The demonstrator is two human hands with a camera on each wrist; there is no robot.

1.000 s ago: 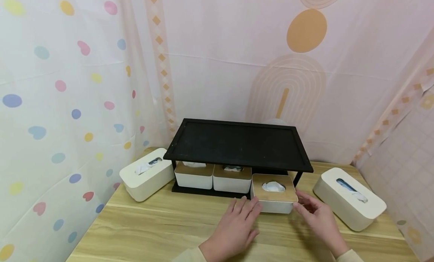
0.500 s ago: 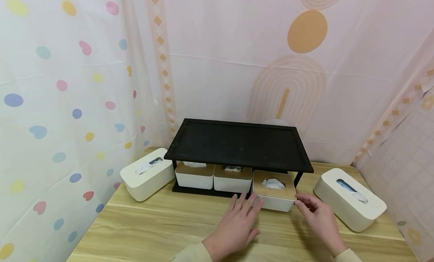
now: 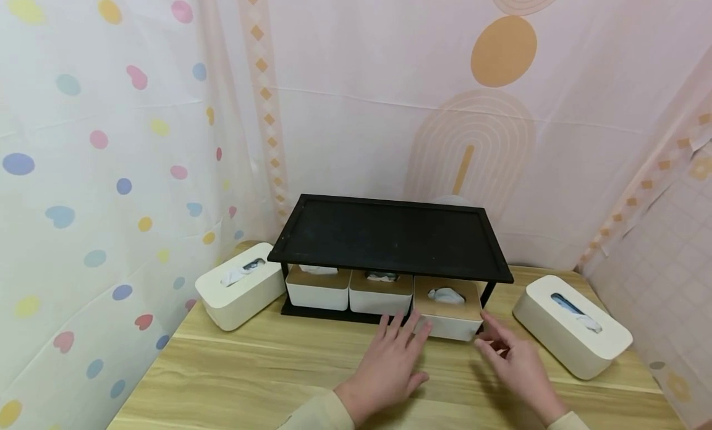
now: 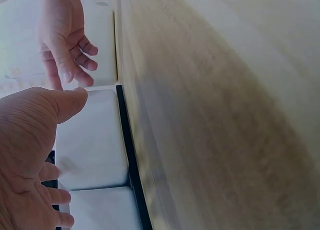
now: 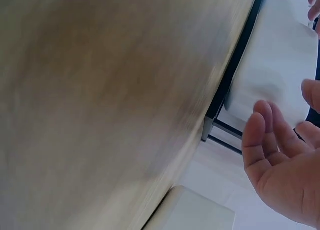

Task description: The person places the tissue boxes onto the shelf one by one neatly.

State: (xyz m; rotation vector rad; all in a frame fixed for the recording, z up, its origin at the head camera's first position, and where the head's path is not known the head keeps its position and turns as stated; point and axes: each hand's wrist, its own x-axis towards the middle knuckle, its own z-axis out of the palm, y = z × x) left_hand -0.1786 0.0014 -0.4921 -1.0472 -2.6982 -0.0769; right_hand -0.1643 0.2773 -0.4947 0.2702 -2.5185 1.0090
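Note:
A tissue box [image 3: 447, 328] with a wood-look lid and white sides sits in the right bay of a black rack [image 3: 389, 235], its front jutting out slightly. My left hand [image 3: 384, 371] has its fingers extended at the box's front left edge; whether they touch it I cannot tell. Close to its front right corner is my right hand [image 3: 517, 365], fingers relaxed and bent a little, gripping nothing. The right wrist view shows those fingertips beside the white box wall [image 5: 280, 55]. Two matching boxes, a middle one [image 3: 381, 299] and a left one [image 3: 318, 294], stand alongside under the rack top.
One longer cream tissue box [image 3: 575, 328] lies angled on the table [image 3: 250, 380] right of the rack. Another cream tissue box [image 3: 241, 288] stands against the rack's left side. Patterned curtains [image 3: 356, 127] hang behind and at both sides.
The right-hand tissue box has slid back and slightly left into the rack. My left hand has followed it slightly forward. The right fingers have shifted a little left along with the box corner.

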